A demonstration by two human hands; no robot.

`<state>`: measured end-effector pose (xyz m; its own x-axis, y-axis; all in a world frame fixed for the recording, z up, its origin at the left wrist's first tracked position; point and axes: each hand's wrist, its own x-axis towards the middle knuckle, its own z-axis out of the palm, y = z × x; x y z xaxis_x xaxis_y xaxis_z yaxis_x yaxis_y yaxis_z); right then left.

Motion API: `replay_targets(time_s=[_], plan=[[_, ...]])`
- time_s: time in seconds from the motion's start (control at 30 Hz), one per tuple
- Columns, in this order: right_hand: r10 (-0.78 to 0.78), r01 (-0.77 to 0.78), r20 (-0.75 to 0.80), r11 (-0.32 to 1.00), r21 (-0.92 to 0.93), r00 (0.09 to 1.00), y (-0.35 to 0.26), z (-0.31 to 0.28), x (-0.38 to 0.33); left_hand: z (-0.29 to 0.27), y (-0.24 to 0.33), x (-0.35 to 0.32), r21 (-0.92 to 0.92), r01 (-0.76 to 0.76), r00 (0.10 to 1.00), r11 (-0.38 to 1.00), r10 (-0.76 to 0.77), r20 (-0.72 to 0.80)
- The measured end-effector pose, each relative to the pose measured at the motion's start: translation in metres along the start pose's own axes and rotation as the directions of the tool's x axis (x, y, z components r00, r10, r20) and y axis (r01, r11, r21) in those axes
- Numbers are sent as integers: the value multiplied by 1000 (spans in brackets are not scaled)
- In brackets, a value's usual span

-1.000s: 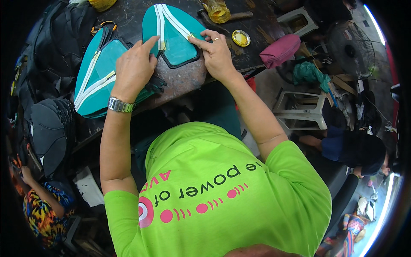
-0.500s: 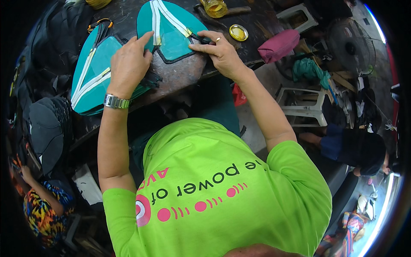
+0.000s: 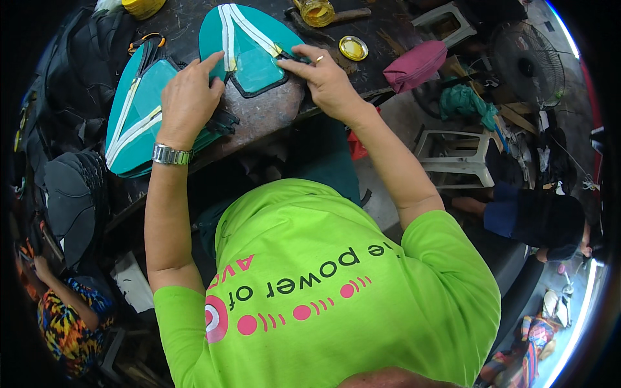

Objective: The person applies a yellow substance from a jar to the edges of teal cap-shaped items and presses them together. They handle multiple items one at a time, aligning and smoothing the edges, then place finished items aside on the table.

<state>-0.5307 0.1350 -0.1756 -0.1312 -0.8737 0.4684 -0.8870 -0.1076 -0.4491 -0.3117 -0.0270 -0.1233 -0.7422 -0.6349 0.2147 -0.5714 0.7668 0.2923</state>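
A rounded teal panel [image 3: 259,74] with two white strips in a V and a dark-edged lower end lies on the dark table. At its left edge my left hand [image 3: 189,100] touches it with the index finger stretched out and the thumb apart. My right hand [image 3: 330,84] grips the opposite edge, thumb and fingers around a dark strip by the yellow-marked strip end. Exactly what is under those fingertips is partly hidden. A stack of similar teal panels [image 3: 126,119] sits left of my left hand, with orange-handled scissors [image 3: 147,43] by its top.
Beyond the panel stand an open jar of yellow stuff [image 3: 317,11] and its lid [image 3: 353,48]. A maroon pouch [image 3: 415,66] rests at the table's right edge. Dark cut pieces [image 3: 72,200] are piled at left. Plastic stools [image 3: 453,152], a fan [image 3: 530,68] and other people are around.
In the picture, the table, the panel and both hands have shifted slightly left. My right hand has moved a little along the panel's edge; my left hand stays at the other edge.
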Motion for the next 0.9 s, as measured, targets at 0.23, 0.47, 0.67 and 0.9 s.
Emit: replay_targets(time_s=[0.23, 0.47, 0.67, 0.9], plan=[[-113, 118, 56, 990, -77, 992, -3, -7, -9, 0, -1, 0, 18, 19, 1000, 1000, -19, 19], [-241, 236, 15, 935, -265, 970, -1, -9, -6, 2, -3, 1, 21, -16, 1000, 1000, 16, -4], [-103, 77, -54, 931, -356, 993, -12, 6, 6, 0, -4, 2, -27, -7, 1000, 1000, 8, 29], [-101, 103, 20, 978, -183, 995, -14, -5, -1, 4, -9, 5, -173, 4, 999, 985, -11, -43]])
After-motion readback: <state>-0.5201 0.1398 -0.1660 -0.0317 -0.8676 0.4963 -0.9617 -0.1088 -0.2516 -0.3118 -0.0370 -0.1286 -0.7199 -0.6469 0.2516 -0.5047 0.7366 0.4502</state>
